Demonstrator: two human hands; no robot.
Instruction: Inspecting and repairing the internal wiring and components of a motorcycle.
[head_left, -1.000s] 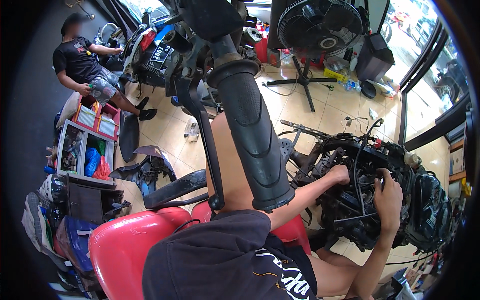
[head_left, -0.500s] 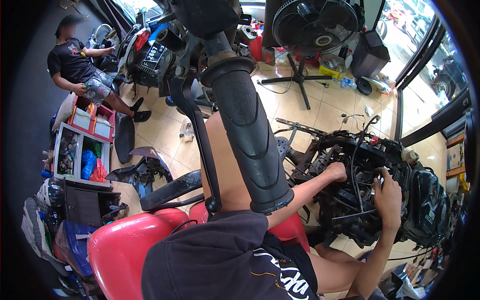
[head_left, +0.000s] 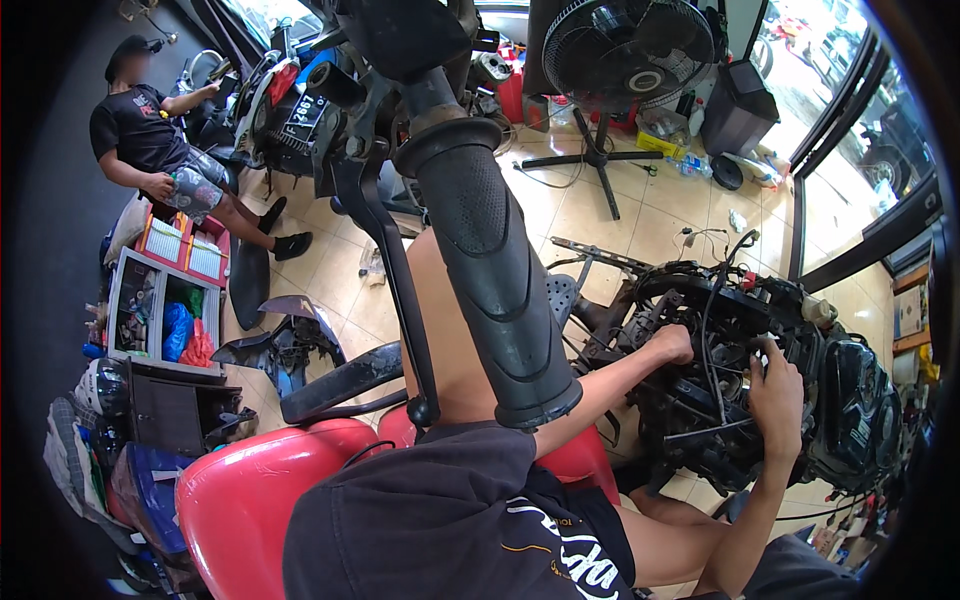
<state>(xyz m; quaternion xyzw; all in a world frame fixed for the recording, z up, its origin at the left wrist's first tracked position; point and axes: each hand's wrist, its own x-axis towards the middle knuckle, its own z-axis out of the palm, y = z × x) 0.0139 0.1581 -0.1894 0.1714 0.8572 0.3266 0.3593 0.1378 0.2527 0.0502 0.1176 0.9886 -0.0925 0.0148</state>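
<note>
My left hand (head_left: 674,344) is closed like a fist at the near side of a stripped motorcycle (head_left: 740,350) on the right. What it grips is hidden. My right hand (head_left: 776,395) is at the middle of the same machine, thumb and fingers bent around a small dark part I cannot make out. Between the hands, a black cable (head_left: 712,330) loops upward over the exposed frame and wiring. Both of my forearms reach in from the lower middle, past a red padded seat (head_left: 270,480).
A black handlebar grip (head_left: 490,270) with its lever (head_left: 395,270) fills the close foreground. A standing fan (head_left: 630,50) is at the back. Far left, a co-worker (head_left: 140,130) sits by another motorcycle (head_left: 285,115). Shelves (head_left: 165,310) and loose fairing parts (head_left: 290,340) stand left.
My hands have barely moved. Dark grey cloth has come into view at the lower right. The co-worker has shifted slightly, and the handlebar grip appears a little farther left.
</note>
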